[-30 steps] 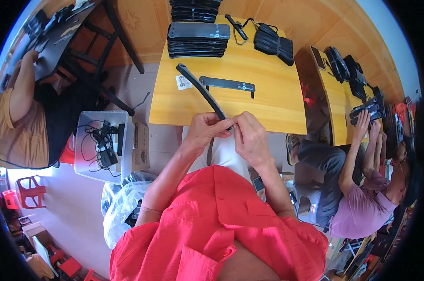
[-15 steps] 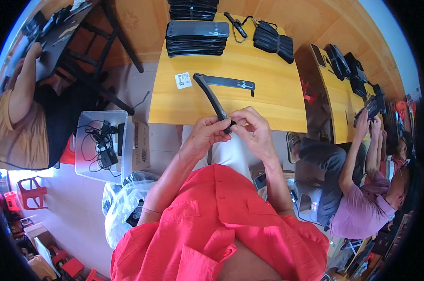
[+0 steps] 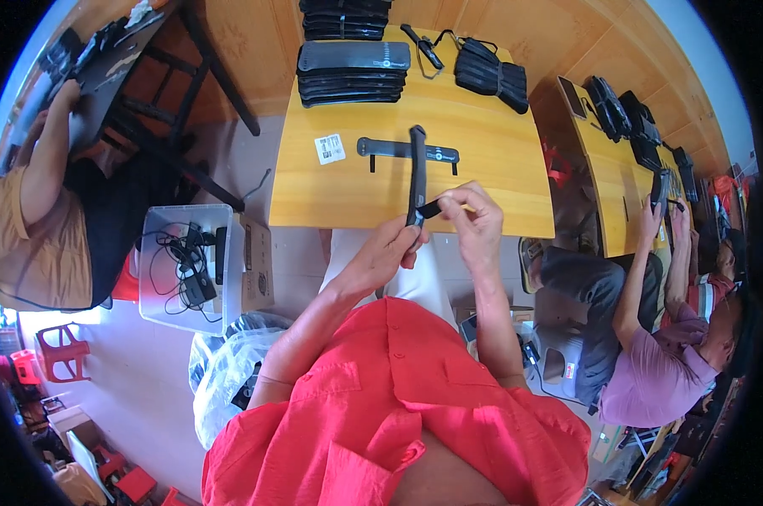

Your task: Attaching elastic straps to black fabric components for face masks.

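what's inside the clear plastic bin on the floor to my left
The clear bin holds a tangle of black cables and a few black parts. Whatever lies beneath that tangle at the bottom is covered and cannot be made out.

I log my left hand (image 3: 387,253) and right hand (image 3: 476,221) gripping one long black strip (image 3: 417,173) upright over the yellow table (image 3: 491,160).

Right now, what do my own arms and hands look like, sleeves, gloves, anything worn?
Both forearms are bare, coming out of the short, loose sleeves of a red shirt. The left hand and right hand wear no gloves. No watch or bracelet shows on either wrist; rings are too small to tell.
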`<state>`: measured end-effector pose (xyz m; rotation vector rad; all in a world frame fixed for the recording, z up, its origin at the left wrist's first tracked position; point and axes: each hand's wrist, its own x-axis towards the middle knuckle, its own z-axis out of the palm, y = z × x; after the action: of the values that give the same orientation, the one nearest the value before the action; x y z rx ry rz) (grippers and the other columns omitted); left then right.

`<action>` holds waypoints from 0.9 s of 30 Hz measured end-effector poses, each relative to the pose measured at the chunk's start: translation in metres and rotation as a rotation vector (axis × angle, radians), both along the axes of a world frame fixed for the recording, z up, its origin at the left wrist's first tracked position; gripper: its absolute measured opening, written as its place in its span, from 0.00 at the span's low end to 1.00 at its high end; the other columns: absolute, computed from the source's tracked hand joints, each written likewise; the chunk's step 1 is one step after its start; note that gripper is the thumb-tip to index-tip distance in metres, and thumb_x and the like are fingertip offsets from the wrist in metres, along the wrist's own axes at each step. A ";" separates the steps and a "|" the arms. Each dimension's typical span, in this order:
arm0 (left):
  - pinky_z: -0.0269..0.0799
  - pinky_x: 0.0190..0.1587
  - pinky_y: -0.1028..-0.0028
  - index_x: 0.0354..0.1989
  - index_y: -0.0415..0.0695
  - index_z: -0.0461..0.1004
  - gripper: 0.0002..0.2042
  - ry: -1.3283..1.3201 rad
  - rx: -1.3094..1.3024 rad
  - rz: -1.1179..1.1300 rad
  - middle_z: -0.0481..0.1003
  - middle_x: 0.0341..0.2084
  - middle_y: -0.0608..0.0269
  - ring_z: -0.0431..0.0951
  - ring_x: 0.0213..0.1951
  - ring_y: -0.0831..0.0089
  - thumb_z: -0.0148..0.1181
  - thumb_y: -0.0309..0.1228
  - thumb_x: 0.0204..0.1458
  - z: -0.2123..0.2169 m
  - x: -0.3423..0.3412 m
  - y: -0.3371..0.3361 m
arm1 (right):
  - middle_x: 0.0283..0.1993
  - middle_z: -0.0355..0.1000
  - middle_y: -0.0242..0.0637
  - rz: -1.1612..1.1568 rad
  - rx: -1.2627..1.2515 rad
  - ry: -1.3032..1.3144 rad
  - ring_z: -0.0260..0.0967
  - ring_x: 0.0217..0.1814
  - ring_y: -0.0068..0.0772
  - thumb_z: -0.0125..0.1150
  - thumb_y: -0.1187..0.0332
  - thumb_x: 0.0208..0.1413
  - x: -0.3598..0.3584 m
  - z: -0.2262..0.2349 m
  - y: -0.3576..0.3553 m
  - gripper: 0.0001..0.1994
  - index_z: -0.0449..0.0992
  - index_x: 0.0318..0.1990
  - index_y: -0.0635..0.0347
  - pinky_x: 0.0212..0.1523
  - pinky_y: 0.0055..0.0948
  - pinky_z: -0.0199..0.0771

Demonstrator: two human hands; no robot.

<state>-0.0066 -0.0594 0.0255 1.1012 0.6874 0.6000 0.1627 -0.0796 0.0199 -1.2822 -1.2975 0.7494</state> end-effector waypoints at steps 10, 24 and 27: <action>0.54 0.22 0.80 0.24 0.43 0.63 0.11 0.101 -0.057 -0.317 0.58 0.15 0.71 0.59 0.18 0.82 0.38 0.33 0.56 -0.007 -0.044 -0.019 | 0.25 0.69 0.29 -0.190 -0.067 0.143 0.67 0.22 0.17 0.55 0.71 0.55 0.082 0.017 -0.003 0.05 0.73 0.33 0.64 0.27 0.18 0.71; 0.59 0.26 0.80 0.24 0.42 0.63 0.10 0.182 -0.131 -0.479 0.60 0.17 0.69 0.62 0.22 0.81 0.40 0.31 0.55 0.007 -0.125 -0.026 | 0.22 0.68 0.32 -0.773 0.086 0.419 0.65 0.20 0.20 0.58 0.69 0.53 0.249 0.001 0.018 0.05 0.74 0.34 0.61 0.22 0.18 0.72; 0.60 0.30 0.79 0.25 0.40 0.65 0.10 0.079 -0.428 -0.165 0.63 0.19 0.66 0.64 0.25 0.80 0.42 0.30 0.55 -0.007 -0.157 -0.029 | 0.23 0.69 0.32 -0.785 0.064 0.318 0.66 0.21 0.19 0.59 0.67 0.53 0.290 0.004 -0.011 0.07 0.73 0.35 0.60 0.22 0.18 0.71</action>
<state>-0.1636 -0.0886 0.0181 0.7744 0.7433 0.2510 0.4531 -0.0905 0.0235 -1.4053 -0.4813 0.3204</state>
